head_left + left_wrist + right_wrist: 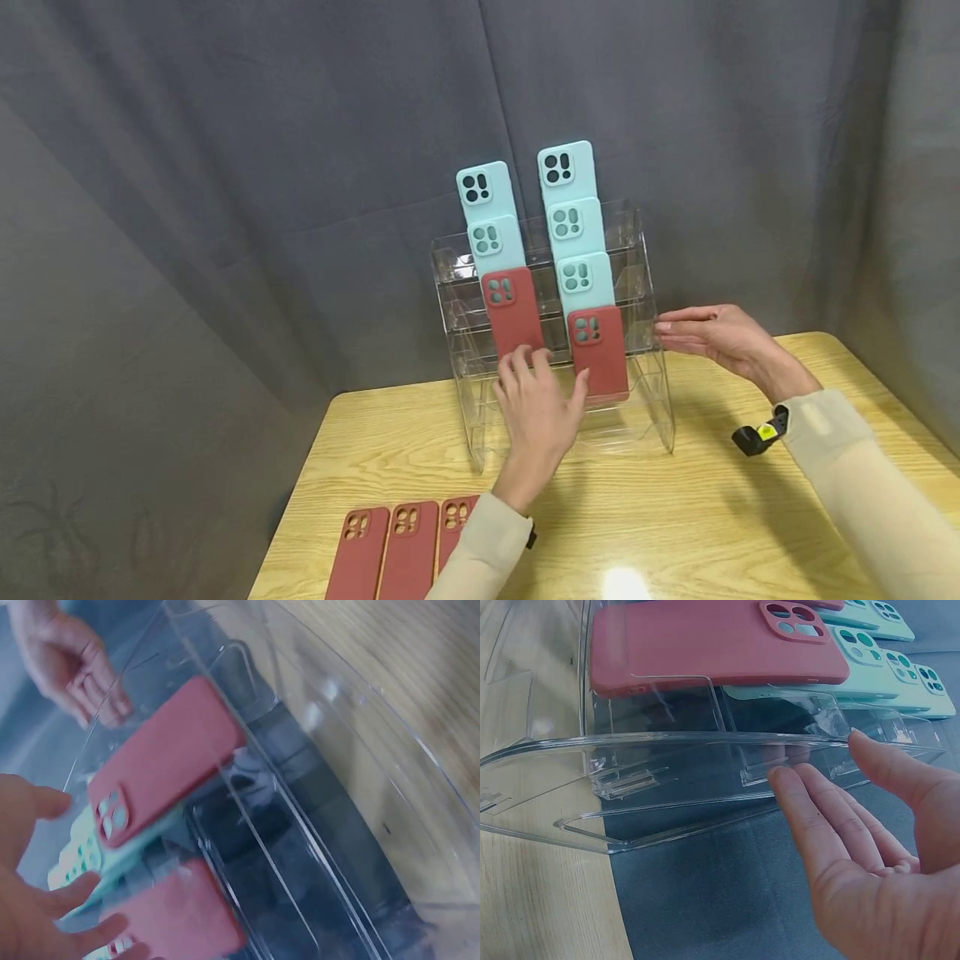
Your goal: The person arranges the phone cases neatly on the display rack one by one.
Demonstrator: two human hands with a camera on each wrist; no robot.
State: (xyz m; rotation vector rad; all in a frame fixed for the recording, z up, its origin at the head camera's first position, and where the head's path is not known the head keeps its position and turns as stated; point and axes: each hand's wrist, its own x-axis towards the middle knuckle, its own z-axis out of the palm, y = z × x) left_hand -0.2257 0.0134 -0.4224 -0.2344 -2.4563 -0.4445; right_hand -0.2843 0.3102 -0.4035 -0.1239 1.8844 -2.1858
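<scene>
A clear acrylic tiered stand [463,396] holds two columns of phone cases. In the left column a red phone case [516,321] sits below two light blue ones; in the right column a red phone case [606,367] sits below three light blue ones. My left hand [536,408] is at the lower end of the left red case, fingers spread and gripping nothing. The left wrist view shows those fingers [67,896] beside that case. My right hand [877,847], fingers nearly straight, rests its fingertips against the stand's right side panel [727,761].
Three red phone cases [408,546] lie in a row on the wooden table [390,433] at the front left, the third partly covered by my left sleeve. A grey curtain [337,167] hangs close behind the stand. The table's right edge runs beyond my right arm.
</scene>
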